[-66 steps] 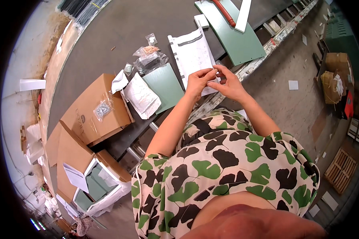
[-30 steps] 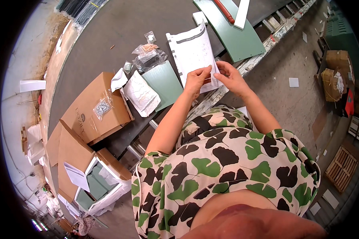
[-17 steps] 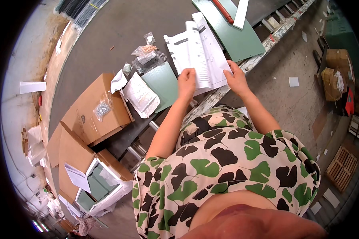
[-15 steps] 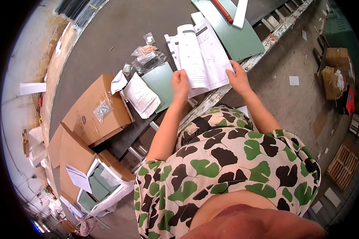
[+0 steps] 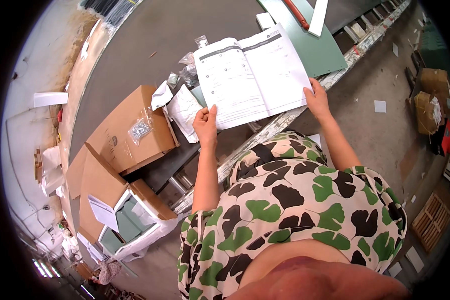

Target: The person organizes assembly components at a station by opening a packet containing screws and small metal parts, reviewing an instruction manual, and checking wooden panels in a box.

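An instruction booklet [image 5: 252, 80] lies spread at two printed pages in front of me, held up over the work surface. My left hand [image 5: 206, 122] pinches its lower left corner, thumb on the page. At the right edge, my right hand [image 5: 317, 99] grips the other page near its lower corner. Behind the booklet, a green board [image 5: 315, 52] shows at the upper right, with a red-brown turned rod [image 5: 297, 14] and a white strip [image 5: 318, 17] on it. The booklet partly hides small plastic bags [image 5: 189, 70] and a crumpled white packet [image 5: 186, 112].
Left of my hands stands a cardboard box [image 5: 127, 132] with a clear bag of hardware [image 5: 140, 130] on it. Nearer, an open carton [image 5: 150, 227] holds green pieces and a folded paper [image 5: 103, 212]. A worn rail [image 5: 280, 120] with rollers runs along the table's near edge.
The curled left page has been turned over and laid flat, so the booklet is now wide open. My left hand has moved down and left with its corner.
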Motion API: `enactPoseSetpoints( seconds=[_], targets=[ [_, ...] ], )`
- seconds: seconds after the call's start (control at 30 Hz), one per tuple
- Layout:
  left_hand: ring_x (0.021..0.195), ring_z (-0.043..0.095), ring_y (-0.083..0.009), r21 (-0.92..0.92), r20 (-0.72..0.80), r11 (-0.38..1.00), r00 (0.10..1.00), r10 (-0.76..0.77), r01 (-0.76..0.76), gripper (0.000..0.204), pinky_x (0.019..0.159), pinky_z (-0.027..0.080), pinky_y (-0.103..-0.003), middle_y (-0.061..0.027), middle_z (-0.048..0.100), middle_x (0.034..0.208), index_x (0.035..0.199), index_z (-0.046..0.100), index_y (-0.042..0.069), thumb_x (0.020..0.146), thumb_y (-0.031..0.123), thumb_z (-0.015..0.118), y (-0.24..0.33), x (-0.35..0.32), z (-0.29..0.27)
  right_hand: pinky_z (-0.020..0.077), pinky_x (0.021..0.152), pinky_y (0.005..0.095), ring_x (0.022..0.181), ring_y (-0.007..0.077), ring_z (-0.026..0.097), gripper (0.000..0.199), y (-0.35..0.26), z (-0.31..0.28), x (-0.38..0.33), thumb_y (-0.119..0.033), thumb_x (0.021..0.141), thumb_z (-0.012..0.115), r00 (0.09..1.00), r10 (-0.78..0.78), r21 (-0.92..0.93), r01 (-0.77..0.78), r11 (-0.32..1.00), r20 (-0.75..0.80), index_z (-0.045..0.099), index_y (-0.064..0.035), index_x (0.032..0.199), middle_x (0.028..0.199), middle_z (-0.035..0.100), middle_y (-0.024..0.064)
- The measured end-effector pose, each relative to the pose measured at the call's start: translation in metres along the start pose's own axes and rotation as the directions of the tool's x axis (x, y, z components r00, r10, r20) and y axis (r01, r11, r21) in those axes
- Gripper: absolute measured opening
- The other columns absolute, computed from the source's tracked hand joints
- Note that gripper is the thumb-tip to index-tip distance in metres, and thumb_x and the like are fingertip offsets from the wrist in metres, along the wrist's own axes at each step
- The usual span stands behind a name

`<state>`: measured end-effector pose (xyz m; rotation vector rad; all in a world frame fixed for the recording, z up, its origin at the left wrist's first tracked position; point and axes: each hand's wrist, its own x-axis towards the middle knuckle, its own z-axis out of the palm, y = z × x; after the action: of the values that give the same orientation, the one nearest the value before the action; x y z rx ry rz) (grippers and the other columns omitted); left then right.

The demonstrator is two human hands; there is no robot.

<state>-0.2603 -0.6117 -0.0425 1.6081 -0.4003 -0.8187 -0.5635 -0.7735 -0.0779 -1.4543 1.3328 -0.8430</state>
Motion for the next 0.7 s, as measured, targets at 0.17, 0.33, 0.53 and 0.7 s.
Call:
enactPoseSetpoints(
  seconds=[0.17,0.33,0.53,0.7],
  targets=[
    [0.064,0.049,-0.0036,-0.046,-0.026,0.999,1.000,-0.009,0.007,0.021,0.057,0.038,-0.018,-0.0011,0.062,0.075,0.092,0.062,-0.005,0.087,0.014,0.065,-0.003,-0.006,-0.007,0.0449,0.085,0.0285,0.097,0.0181,0.060,0.032,-0.008,-0.004,0.003,-0.005,0.084,0.053,0.999,-0.021,-0.010,0.021,1.000,-0.042,0.053,0.0026,0.115,0.106,0.063,0.0127],
    [0.059,0.045,-0.0021,0.021,-0.064,1.000,0.998,0.003,-0.001,0.019,0.053,0.034,-0.018,0.0009,0.060,0.070,0.084,0.061,-0.004,0.087,0.015,0.065,-0.004,-0.008,-0.009,0.0447,0.085,0.0293,0.097,0.0187,0.059,0.035,0.000,-0.013,0.011,-0.008,0.084,0.054,0.995,-0.016,-0.023,0.013,1.000,-0.100,0.053,0.0023,0.117,0.107,0.063,0.0127],
    [0.057,0.041,-0.0012,0.012,-0.090,0.999,0.995,0.044,-0.043,0.025,0.050,0.030,-0.018,0.0044,0.054,0.064,0.074,0.057,-0.001,0.085,0.019,0.068,-0.013,-0.006,-0.008,0.0444,0.086,0.0296,0.096,0.0195,0.059,0.034,0.012,-0.021,0.017,-0.009,0.084,0.055,0.992,-0.065,-0.057,0.059,0.997,-0.111,0.054,0.0013,0.117,0.108,0.063,0.0128],
    [0.053,0.040,-0.0020,0.247,-0.100,0.968,0.993,0.059,-0.032,0.030,0.048,0.031,-0.019,0.0048,0.051,0.058,0.066,0.057,0.001,0.082,0.022,0.071,-0.007,-0.012,-0.003,0.0450,0.086,0.0311,0.095,0.0235,0.060,0.034,0.010,-0.028,0.019,-0.008,0.083,0.055,0.982,-0.082,-0.164,0.054,0.985,-0.169,0.054,0.0008,0.116,0.106,0.063,0.0140]
  ],
)
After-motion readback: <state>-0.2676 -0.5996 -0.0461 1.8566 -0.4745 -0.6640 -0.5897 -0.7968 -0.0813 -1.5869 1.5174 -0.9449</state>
